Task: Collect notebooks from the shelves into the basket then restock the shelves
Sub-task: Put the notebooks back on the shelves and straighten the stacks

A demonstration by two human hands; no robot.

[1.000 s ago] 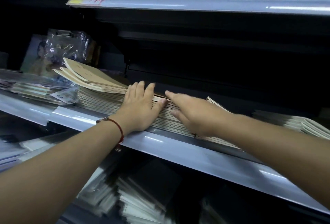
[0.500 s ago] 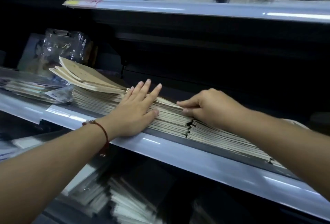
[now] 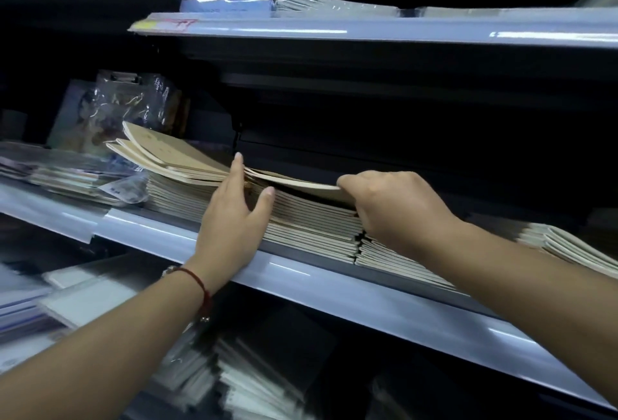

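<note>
notebook (image 3: 294,183) now lifted, right hand (image 3: 394,208)

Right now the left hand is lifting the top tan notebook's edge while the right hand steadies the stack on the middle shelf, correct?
Hands are swapped. In the head view the right hand pinches and lifts the top tan paper-covered notebook, while the left hand steadies the stack of tan notebooks on the middle shelf.

A stationery shop aisle, by the look of it: tiered display shelves (image 3: 334,289) with pale glossy front rails carry stacks of kraft-covered notebooks (image 3: 301,225), plastic-wrapped stationery packs (image 3: 133,101) and a strip that may be a price label (image 3: 177,22).
</note>
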